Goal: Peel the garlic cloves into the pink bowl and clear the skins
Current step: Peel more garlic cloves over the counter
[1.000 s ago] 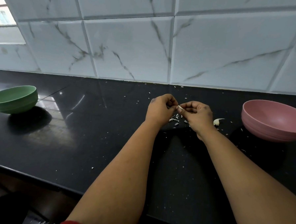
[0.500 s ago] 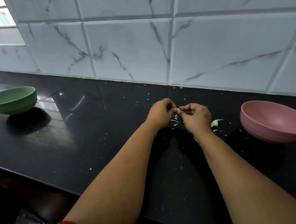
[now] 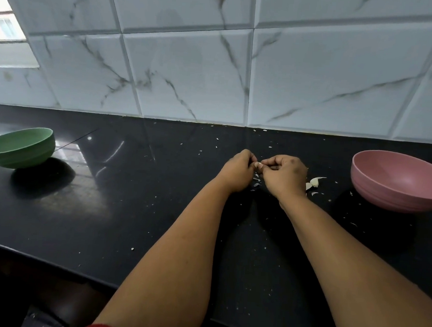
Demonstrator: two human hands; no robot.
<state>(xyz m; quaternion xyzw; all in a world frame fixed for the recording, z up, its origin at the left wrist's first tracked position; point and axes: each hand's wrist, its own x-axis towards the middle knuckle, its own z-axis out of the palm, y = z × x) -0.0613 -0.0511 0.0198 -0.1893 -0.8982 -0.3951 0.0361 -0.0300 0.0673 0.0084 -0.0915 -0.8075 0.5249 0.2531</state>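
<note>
On the black tabletop (image 3: 157, 210), the pink bowl (image 3: 396, 182) sits right of both hands. With curled fingers, the left hand (image 3: 237, 172) and right hand (image 3: 284, 177) pinch a garlic clove (image 3: 258, 163) between them, mostly hidden. Just right lies a second clove (image 3: 315, 181), among skins (image 3: 256, 180).

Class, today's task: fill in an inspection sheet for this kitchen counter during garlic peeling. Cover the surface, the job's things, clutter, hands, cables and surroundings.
Surface: glossy black countertop, speckled with pale flecks.
Job's things: pink bowl at the right, with no cloves in the part of its inside that shows. Small garlic clove held between both hands. Another garlic piece lies on the counter between the right hand and the pink bowl.
Clutter: garlic skins scattered under and around the hands; green bowl at the far left.
Hands: left hand and right hand both pinch the clove, fingers curled.
Cables: nothing seen.
Surroundings: marble-patterned wall tiles behind; window at the upper left.
</note>
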